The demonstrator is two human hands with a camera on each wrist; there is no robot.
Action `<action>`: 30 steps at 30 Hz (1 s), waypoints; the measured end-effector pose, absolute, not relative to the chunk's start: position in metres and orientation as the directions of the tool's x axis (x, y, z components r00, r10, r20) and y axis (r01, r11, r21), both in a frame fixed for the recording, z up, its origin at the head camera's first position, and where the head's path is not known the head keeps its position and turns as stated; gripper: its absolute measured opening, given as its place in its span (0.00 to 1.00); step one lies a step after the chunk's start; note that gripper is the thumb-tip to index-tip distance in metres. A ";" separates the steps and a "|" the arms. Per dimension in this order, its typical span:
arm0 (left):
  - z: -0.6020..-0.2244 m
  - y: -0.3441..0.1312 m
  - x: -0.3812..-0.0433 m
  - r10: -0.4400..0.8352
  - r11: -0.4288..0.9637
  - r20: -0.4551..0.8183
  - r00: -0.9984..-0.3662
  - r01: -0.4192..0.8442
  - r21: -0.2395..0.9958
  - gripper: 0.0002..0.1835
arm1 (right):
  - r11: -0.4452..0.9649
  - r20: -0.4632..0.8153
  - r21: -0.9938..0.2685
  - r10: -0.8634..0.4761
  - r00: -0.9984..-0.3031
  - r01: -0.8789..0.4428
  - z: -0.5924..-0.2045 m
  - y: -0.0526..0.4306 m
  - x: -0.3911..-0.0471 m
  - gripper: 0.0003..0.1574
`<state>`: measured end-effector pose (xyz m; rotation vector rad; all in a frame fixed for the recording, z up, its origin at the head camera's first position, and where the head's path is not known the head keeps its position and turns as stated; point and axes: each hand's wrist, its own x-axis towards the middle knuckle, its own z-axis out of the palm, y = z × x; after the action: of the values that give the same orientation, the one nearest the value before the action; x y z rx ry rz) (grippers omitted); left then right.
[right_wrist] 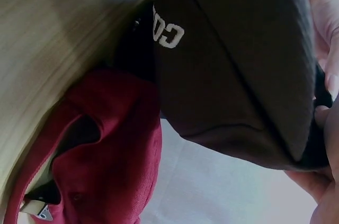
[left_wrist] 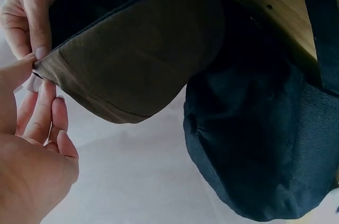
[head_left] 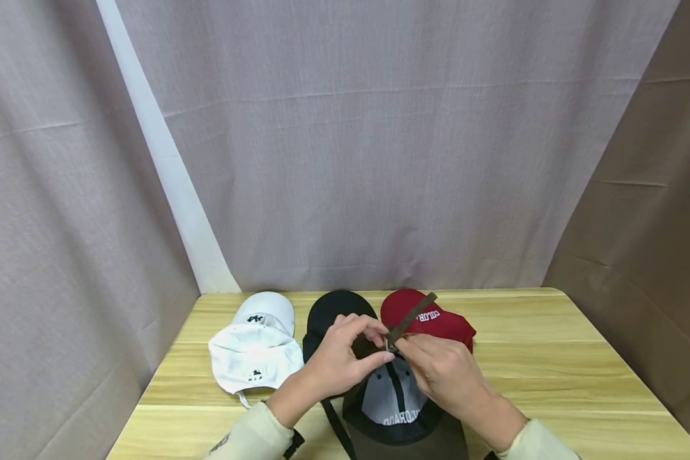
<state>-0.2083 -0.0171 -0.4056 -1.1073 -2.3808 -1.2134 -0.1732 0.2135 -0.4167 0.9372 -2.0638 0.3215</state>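
Both hands hold a dark brown cap (head_left: 420, 442) by its back, its grey-and-black inside facing up and its brim toward the person. My left hand (head_left: 339, 358) pinches the back edge at a small metal buckle (head_left: 389, 345). On the other side my right hand (head_left: 445, 374) pinches the brown strap (head_left: 414, 316), whose loose end sticks up past the fingers. In the left wrist view, fingertips of both hands meet at the corner of the brown cap (left_wrist: 132, 54). White lettering shows on the cap (right_wrist: 228, 75) in the right wrist view.
On the wooden table (head_left: 552, 383), two white caps (head_left: 255, 358) overlap at the left. A black cap (head_left: 336, 306) lies behind my left hand, and a long black strap (head_left: 338, 428) trails in front. Behind my right hand is a red cap (head_left: 405, 303). Grey curtains (head_left: 379, 160) surround the table.
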 end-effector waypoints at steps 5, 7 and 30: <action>-0.405 -0.019 -0.209 0.522 0.327 0.513 -0.682 0.715 0.618 0.19 | 0.672 0.797 0.110 -0.500 -0.339 -0.732 -0.416 0.211 -0.175 0.26; -0.406 -0.020 -0.209 0.532 0.310 0.515 -0.672 0.721 0.620 0.19 | 0.666 0.800 0.114 -0.502 -0.329 -0.737 -0.415 0.211 -0.176 0.26; -0.408 -0.023 -0.210 0.578 0.155 0.514 -0.634 0.703 0.694 0.22 | 0.651 0.813 0.050 -0.467 -0.348 -0.758 -0.416 0.208 -0.175 0.27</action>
<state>-0.2097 -0.0230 -0.4075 -1.2771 -2.2870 -1.4910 -0.1750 0.2085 -0.4161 0.9534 -2.0077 0.4273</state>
